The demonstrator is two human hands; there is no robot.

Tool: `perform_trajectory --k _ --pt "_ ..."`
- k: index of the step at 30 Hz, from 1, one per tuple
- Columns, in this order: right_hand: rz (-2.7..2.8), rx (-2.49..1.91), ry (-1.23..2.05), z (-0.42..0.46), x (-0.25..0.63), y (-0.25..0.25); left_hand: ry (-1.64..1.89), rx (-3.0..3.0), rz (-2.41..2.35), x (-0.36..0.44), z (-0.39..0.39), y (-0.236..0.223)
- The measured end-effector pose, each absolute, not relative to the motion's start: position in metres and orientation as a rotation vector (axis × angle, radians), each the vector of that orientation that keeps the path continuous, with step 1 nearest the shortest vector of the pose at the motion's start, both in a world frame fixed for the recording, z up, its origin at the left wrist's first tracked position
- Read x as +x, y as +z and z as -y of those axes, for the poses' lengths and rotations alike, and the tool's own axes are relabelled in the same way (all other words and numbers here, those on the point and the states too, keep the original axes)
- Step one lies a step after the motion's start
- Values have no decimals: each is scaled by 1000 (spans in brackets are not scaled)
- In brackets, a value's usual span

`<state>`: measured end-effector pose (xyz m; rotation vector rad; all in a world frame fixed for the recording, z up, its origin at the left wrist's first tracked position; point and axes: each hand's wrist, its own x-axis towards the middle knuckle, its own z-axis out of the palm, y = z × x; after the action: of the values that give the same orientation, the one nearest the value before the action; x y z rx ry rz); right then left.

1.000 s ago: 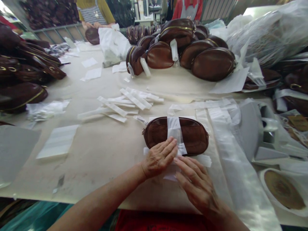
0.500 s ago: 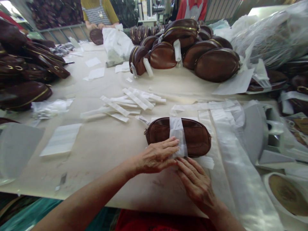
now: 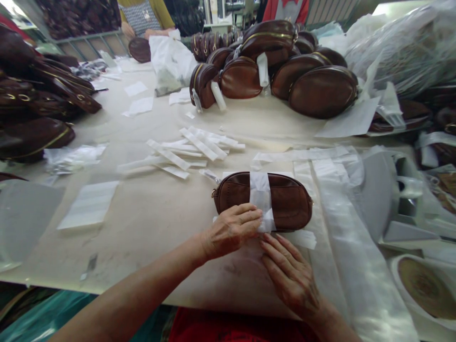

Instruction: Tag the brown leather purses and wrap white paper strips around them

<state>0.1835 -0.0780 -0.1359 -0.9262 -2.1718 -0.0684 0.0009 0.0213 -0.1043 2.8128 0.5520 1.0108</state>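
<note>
A small brown leather bag [image 3: 290, 204] lies on the table before me, a white translucent paper band [image 3: 260, 187] running across its middle. My left hand [image 3: 233, 228] rests flat along the bag's lower edge, fingertips on the band. Just below the bag, my right hand [image 3: 290, 270] has its fingers stretched out, their tips by the lower end of the band. Neither hand grips anything. A wrapped zipper pull [image 3: 210, 176] sticks out at the bag's upper left. White paper partly shows from under its lower right.
White paper strips [image 3: 192, 149] lie scattered beyond the bag. Finished-looking brown bags [image 3: 322, 92] are heaped at the back, more [image 3: 32, 137] at left. Long translucent sheeting [image 3: 342, 228], a grey tape dispenser [image 3: 384, 199] and a tape roll [image 3: 425, 287] stand at right. Two people work across the table.
My left hand has drawn slightly back and left along the band, its fingers a little more bent. The right hand stays almost in place. The bag has barely moved.
</note>
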Motion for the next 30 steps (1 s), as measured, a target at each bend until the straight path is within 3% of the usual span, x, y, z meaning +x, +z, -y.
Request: perform_trajectory --k 17,30 --pt "2218 -890 81 101 181 -134 861 2828 -696 0 -20 -99" --pt "2176 -934 68 100 174 -134 1165 2933 -593 2 -10 -117"
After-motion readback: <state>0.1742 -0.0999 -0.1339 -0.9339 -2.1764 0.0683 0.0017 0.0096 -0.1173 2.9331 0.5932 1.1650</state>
